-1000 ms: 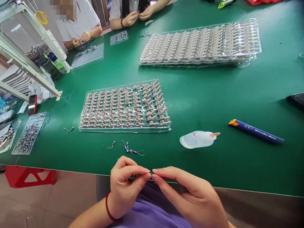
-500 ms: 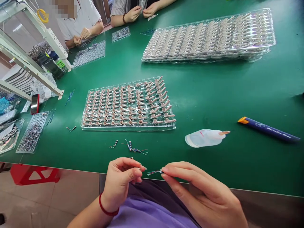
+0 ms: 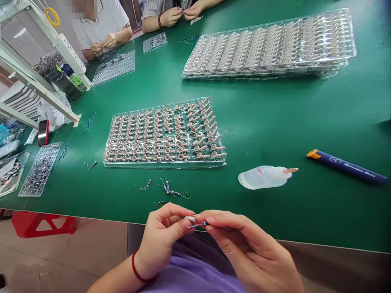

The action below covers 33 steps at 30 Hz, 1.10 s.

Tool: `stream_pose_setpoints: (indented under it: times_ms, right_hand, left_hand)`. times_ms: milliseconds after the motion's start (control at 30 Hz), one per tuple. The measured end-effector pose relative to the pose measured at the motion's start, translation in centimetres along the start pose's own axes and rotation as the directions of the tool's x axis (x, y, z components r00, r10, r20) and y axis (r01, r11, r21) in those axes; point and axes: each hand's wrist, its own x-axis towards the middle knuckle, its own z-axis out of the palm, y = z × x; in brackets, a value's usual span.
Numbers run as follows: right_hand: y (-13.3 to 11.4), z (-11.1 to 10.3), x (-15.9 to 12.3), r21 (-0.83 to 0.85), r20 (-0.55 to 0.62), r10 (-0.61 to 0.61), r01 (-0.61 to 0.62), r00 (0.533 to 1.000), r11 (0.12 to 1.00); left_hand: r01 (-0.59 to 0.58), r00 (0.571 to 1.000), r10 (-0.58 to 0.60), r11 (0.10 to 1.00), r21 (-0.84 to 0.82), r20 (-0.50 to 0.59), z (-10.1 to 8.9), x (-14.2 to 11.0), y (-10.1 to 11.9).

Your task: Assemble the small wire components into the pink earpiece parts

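Just over the table's front edge, my left hand (image 3: 166, 234) pinches a small pale plastic piece (image 3: 190, 219) between thumb and index finger. Facing it, my right hand (image 3: 244, 240) pinches a small wired component (image 3: 200, 224) whose thin wires point left, up against the pale piece. The fingertips of both hands almost meet, so the exact contact is partly hidden. Several similar wired components (image 3: 167, 188) lie on the green table beyond my hands. Past them stands a clear tray (image 3: 165, 165) with rows of beige earphone shells with stems.
A squeeze bottle (image 3: 259, 178) and a dark blue tube with an orange end (image 3: 345, 166) lie at right. Stacked filled trays (image 3: 269, 73) are at the back. A red phone (image 3: 43, 133), a small-parts tray (image 3: 39, 173) and a metal frame (image 3: 65, 51) stand left. Two co-workers sit opposite.
My hands have come together. The pale piece now shows in my left fingers, and the wired component in my right hand has met it from the right.
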Motion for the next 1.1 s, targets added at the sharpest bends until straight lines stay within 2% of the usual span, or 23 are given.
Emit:
stream_pose_setpoints:
  times_ms: [233, 500, 1100]
  right_hand:
    - [0.2, -1.3, 0.6, -0.187, -0.001, -0.065, 0.064, 0.998, 0.980]
    - [0.2, -1.4, 0.5, -0.242, 0.002, -0.093, 0.091, 0.996, 0.966]
    - [0.4, -1.7, 0.5, -0.251, 0.044, -0.100, 0.108, 0.994, 0.962]
  left_hand:
    - [0.141, 0.989, -0.140, 0.990, 0.022, -0.055, -0.5, -0.4, 0.4]
    - [0.150, 0.989, -0.150, 0.989, 0.001, -0.019, -0.6, -0.6, 0.3]
    - [0.154, 0.987, -0.156, 0.987, -0.034, -0.040, -0.6, -0.4, 0.2]
